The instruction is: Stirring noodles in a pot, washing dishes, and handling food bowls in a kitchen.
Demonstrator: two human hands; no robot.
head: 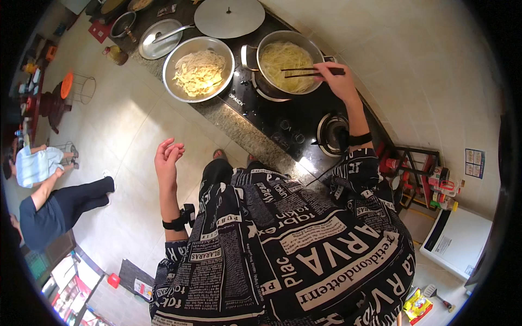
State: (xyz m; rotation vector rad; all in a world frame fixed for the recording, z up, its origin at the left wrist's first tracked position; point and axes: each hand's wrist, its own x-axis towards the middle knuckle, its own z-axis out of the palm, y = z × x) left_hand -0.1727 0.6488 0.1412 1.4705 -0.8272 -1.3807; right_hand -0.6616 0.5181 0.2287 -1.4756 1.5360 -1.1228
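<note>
My right hand [335, 81] grips a pair of dark chopsticks [299, 73] over a steel pot [274, 39]. Their tips reach into the pale noodles [285, 61] inside, which sit in liquid. That pot stands on a burner of a black gas hob [269, 130]. Left of it, a wide metal bowl [168, 69] holds thin noodles [202, 63] and yellow strips [198, 81] that look like egg. Away from the counter, over the floor, my left hand [168, 150] hangs with fingers loosely curled and nothing in it.
A large round lid [229, 20] and a smaller lid [161, 38] with a ladle [173, 34] across it lie behind the bowl. The second burner [332, 134] is near my right forearm. Two people [61, 208] are on the left. A condiment rack [416, 163] stands at right.
</note>
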